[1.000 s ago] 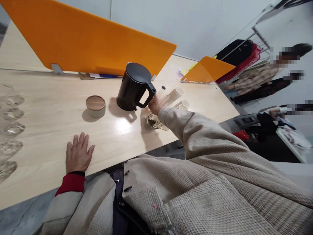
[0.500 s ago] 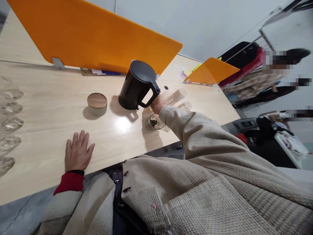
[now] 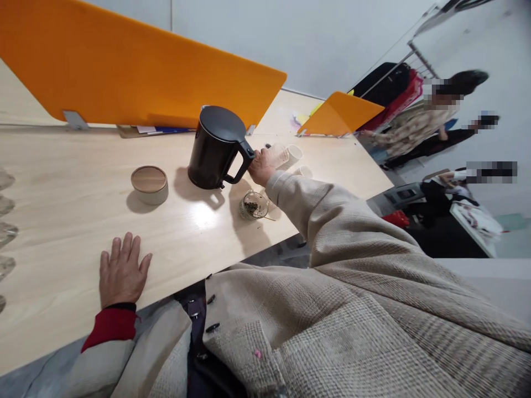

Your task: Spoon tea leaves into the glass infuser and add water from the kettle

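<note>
The right hand (image 3: pixel 262 166) is closing around what looks like a clear glass cup (image 3: pixel 277 155) beside the black kettle (image 3: pixel 215 146), toward the worktop's (image 3: pixel 74 188) far right edge. The left hand (image 3: pixel 121 271) is lying flat and released near the front edge.

Bright, even overhead light glares off the table (image 3: pixel 199 218); short soft shadows, wide-angle warping at the edges.

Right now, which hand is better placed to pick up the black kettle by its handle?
Probably the right hand: it is right beside the kettle, at its handle, with the strainer just below. The left hand lies flat on the table near its front edge, well away from the kettle.
</note>
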Demonstrator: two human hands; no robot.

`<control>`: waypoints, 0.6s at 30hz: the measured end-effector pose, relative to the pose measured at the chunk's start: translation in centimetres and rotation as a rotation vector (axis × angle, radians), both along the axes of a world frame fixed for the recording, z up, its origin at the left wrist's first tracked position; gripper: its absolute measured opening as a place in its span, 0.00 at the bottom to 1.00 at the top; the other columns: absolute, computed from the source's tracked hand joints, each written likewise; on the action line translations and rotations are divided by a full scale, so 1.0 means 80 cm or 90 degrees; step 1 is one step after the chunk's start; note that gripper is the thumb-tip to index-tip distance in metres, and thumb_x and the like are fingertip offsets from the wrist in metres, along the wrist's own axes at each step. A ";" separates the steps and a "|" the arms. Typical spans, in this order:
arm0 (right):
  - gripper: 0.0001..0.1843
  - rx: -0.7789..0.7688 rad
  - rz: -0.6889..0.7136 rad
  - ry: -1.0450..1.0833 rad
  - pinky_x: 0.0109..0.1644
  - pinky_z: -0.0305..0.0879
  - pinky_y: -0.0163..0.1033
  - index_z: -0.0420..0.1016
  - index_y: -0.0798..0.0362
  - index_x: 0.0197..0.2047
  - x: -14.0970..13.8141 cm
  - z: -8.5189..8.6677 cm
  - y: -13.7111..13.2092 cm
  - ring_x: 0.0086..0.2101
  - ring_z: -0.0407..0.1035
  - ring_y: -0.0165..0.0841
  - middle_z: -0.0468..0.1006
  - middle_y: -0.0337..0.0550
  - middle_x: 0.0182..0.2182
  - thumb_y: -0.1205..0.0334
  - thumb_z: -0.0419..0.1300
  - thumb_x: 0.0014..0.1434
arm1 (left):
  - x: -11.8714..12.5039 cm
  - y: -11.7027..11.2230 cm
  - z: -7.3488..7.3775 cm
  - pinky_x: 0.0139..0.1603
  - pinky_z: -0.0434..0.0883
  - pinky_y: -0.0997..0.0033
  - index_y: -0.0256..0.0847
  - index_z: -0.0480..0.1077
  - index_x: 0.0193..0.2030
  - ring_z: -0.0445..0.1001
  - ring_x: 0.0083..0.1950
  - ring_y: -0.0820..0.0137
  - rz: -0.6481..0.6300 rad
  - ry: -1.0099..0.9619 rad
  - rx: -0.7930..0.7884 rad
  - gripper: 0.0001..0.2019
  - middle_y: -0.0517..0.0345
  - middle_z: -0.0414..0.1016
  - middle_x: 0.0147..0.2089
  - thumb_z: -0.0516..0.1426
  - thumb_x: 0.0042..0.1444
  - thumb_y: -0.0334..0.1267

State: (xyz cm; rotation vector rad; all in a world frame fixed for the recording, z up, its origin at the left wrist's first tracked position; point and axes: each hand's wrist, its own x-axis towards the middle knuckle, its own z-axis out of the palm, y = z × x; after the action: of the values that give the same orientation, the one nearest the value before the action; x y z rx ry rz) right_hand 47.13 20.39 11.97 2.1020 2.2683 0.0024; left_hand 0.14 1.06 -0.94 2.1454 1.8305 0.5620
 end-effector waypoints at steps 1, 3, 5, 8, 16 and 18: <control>0.21 -0.008 -0.003 -0.025 0.74 0.49 0.75 0.83 0.58 0.51 0.002 0.007 0.000 0.67 0.65 0.60 0.83 0.62 0.55 0.52 0.58 0.68 | 0.000 0.000 0.000 0.85 0.43 0.37 0.35 0.63 0.79 0.49 0.86 0.48 -0.001 0.001 0.002 0.33 0.39 0.59 0.82 0.44 0.76 0.52; 0.23 -0.028 -0.013 -0.078 0.75 0.47 0.74 0.83 0.59 0.52 0.007 0.024 0.001 0.68 0.62 0.61 0.83 0.63 0.57 0.48 0.57 0.70 | 0.000 0.001 0.001 0.85 0.44 0.35 0.35 0.62 0.79 0.49 0.86 0.47 -0.005 0.002 0.001 0.34 0.37 0.59 0.82 0.44 0.76 0.52; 0.25 -0.029 -0.015 -0.109 0.76 0.44 0.75 0.83 0.58 0.53 0.013 0.043 0.004 0.70 0.60 0.61 0.82 0.62 0.58 0.46 0.56 0.71 | 0.000 0.001 0.002 0.84 0.44 0.34 0.35 0.62 0.80 0.48 0.87 0.46 -0.008 0.001 -0.004 0.34 0.37 0.59 0.82 0.44 0.76 0.52; 0.21 0.018 -0.022 -0.107 0.76 0.42 0.78 0.84 0.55 0.50 0.031 0.074 0.008 0.70 0.59 0.63 0.83 0.59 0.56 0.48 0.59 0.72 | 0.001 0.000 0.003 0.84 0.44 0.34 0.37 0.62 0.80 0.48 0.87 0.47 -0.003 -0.002 -0.001 0.33 0.38 0.59 0.83 0.44 0.75 0.52; 0.29 0.105 -0.093 -0.178 0.71 0.43 0.85 0.84 0.56 0.47 0.098 0.161 -0.029 0.70 0.59 0.67 0.82 0.60 0.55 0.40 0.53 0.77 | 0.003 0.000 0.006 0.84 0.45 0.33 0.32 0.64 0.78 0.50 0.86 0.44 -0.010 -0.005 0.012 0.35 0.34 0.59 0.82 0.43 0.75 0.53; 0.29 0.112 -0.115 -0.191 0.70 0.46 0.85 0.84 0.56 0.48 0.106 0.177 -0.062 0.70 0.60 0.66 0.82 0.61 0.55 0.40 0.53 0.77 | 0.003 0.000 0.006 0.84 0.45 0.33 0.32 0.63 0.78 0.49 0.86 0.44 -0.009 -0.002 0.016 0.35 0.34 0.58 0.82 0.42 0.76 0.53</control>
State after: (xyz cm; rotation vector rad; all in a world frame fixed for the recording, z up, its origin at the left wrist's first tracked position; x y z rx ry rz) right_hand 55.62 15.45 26.15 2.2040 1.9641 0.4926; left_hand 0.37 1.06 -0.45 2.1710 1.8138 0.5891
